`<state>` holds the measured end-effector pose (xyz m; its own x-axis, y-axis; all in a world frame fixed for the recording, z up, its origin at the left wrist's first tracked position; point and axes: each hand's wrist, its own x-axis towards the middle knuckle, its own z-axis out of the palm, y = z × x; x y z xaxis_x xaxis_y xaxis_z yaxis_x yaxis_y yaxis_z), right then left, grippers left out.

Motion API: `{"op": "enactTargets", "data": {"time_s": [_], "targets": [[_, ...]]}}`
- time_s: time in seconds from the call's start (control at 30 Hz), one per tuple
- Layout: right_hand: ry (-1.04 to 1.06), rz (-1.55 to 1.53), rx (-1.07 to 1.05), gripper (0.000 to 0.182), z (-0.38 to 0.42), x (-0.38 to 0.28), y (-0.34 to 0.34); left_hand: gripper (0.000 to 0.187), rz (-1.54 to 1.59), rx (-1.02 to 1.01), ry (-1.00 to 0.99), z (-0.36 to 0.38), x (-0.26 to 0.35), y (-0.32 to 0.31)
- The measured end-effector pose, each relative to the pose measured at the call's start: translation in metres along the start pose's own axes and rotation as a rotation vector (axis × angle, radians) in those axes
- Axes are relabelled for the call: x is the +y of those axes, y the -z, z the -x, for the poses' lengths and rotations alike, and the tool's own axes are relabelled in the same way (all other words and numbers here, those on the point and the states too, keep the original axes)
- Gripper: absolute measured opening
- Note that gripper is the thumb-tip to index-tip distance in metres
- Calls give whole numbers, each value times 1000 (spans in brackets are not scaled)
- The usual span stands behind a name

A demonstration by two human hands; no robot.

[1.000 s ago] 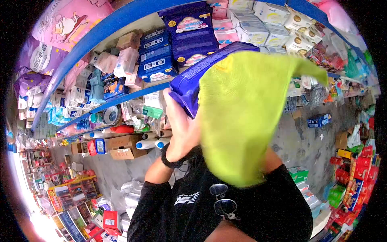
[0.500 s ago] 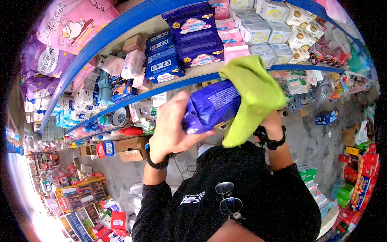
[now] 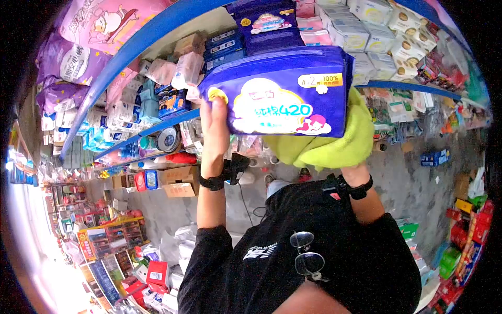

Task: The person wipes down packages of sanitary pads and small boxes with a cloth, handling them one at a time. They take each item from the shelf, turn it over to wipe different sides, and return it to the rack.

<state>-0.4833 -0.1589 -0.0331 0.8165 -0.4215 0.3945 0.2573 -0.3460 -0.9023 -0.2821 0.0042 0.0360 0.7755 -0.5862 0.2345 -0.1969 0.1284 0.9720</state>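
Note:
A purple pack of sanitary pads (image 3: 282,99), printed with "420", is held up before me with its front face showing. My left hand (image 3: 215,133) grips its left end, the fingers lying on the front and the rest partly hidden. Below and behind the pack's right side bunches a lime-green cloth (image 3: 342,141). It covers my right hand (image 3: 355,174), of which only the base near the wrist shows. The cloth is wrapped round that hand and touches the pack. The right fingers are hidden under the cloth.
Behind the pack, a blue-edged shelf (image 3: 397,87) carries purple packs (image 3: 264,23), white packs (image 3: 379,39) and pink packs. A lower shelf has a red bottle (image 3: 181,157). Cardboard boxes (image 3: 180,180) stand on the floor at left. Red goods (image 3: 478,220) line the right side.
The pack has turned so that its printed front faces me, and it has risen slightly. The cloth has shifted from the pack's right end to below and behind it.

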Motion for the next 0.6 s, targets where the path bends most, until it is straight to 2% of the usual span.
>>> {"op": "enactTargets", "data": {"time_s": [0.03, 0.07, 0.1, 0.13, 0.17, 0.2, 0.23, 0.33, 0.53, 0.6], "targets": [[-17, -2, -1, 43, -2, 1, -2, 32, -326, -30, -247, -9, 6, -7], [-49, -8, 8, 43, -3, 2, -5, 34, -330, -25, -209, -7, 5, -10], [-51, -1, 3, 43, -4, 2, -8, 35, -169, -63, -182, -7, 3, -19], [-25, 20, -21, 43, -2, 2, -14, 37, -10, -82, -157, -4, 3, -25], [10, 41, -46, 44, -2, 0, -19, 39, -59, -25, -86, 11, 6, -25], [61, 65, -80, 44, -2, -2, -22, 41, 72, -34, 6, 13, 3, -23], [123, 95, -126, 44, -3, -9, -28, 41, 71, -21, -8, 14, 3, -22], [263, 247, -217, 44, -6, -22, -48, 51, 1136, -65, 520, 29, 15, -26], [344, 341, -240, 44, -11, -12, -61, 56, 1109, -90, 569, 48, -21, -8], [367, 428, -80, 44, -17, -30, -45, 57, 1071, -105, 595, 50, -41, -2]]}}
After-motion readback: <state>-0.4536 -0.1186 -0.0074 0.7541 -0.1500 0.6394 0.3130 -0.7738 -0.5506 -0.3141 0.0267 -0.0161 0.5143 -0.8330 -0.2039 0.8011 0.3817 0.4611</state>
